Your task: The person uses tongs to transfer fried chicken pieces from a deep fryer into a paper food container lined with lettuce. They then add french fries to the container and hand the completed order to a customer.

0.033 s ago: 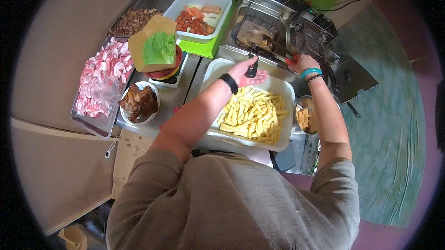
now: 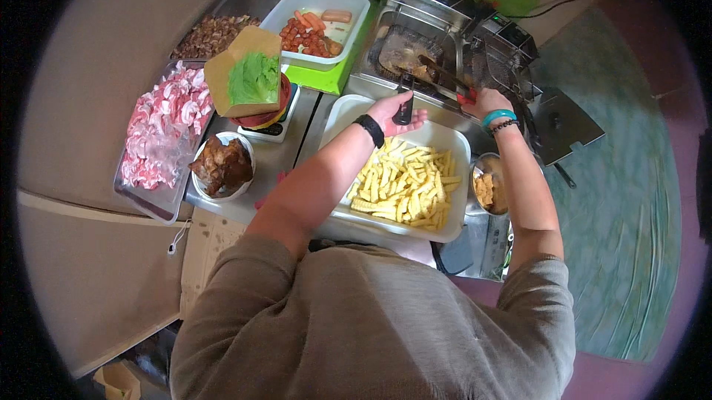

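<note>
My left hand [image 2: 387, 116] lies palm up against the black handle [image 2: 403, 111] of a fryer basket [image 2: 400, 48], its fingers stretched loosely past the handle. In the basket, browned food [image 2: 417, 66] sits in bubbling oil. My right hand [image 2: 486, 104] is closed around the red grips of metal tongs [image 2: 449, 91], whose tips reach into the basket at the food. Below my hands stands a white tub [image 2: 463, 149] of pale crinkle-cut fries [image 2: 406, 191]. Right of it, a metal bowl [image 2: 500, 166] holds golden pieces.
At left are a tray of raw sliced meat [image 2: 167, 122], a white bowl of browned meat [image 2: 224, 166], and lettuce [image 2: 254, 77] on brown paper, stacked above a scale [image 2: 278, 131]. Sausages lie in a white tub [image 2: 356, 1] behind. A second fryer basket [image 2: 493, 59] stands at right.
My left fingers have drawn in slightly beside the handle. The tongs have shifted a little at the food. Otherwise the scene looks the same.
</note>
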